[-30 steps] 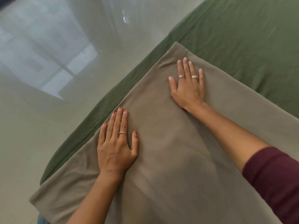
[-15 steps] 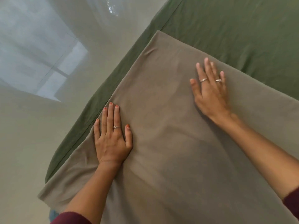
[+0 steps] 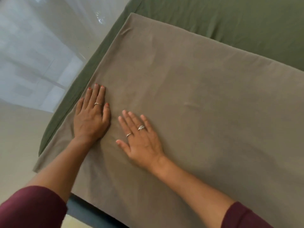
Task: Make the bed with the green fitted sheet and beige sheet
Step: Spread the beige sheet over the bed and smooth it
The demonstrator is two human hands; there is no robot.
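Nearly done, going by how things lie now. Green sheet (image 3: 230,18) already on the bed, pulled flat, showing along the left edge and across the top. Beige sheet (image 3: 189,83) spread on top of the green one, covering most of the bed in view. Mostly smooth, with one small crease to the right of the hands and a few soft folds near the near left corner.

Left hand (image 3: 91,119) flat on the beige sheet, close to its left edge, fingers straight and kept together, palm down. Holding nothing, only pressing. Right hand (image 3: 141,140) flat too, just beside the left one, fingers spread a little, palm down. Holding nothing either. Looks like smoothing, not pulling.

Still to do, as a guess: press out that small crease, tidy the near left corner where the beige sheet hangs off the edge, and maybe pull it up over the bare green part at the top. Cannot tell about the far side of the bed, out of view.

Counting now. Two sheets, one green and one beige. Two hands. One ring on the left hand, two rings on the right. Two dark red sleeves (image 3: 31,208). One shiny pale floor (image 3: 32,63) beside the bed. No pillow or blanket in view.
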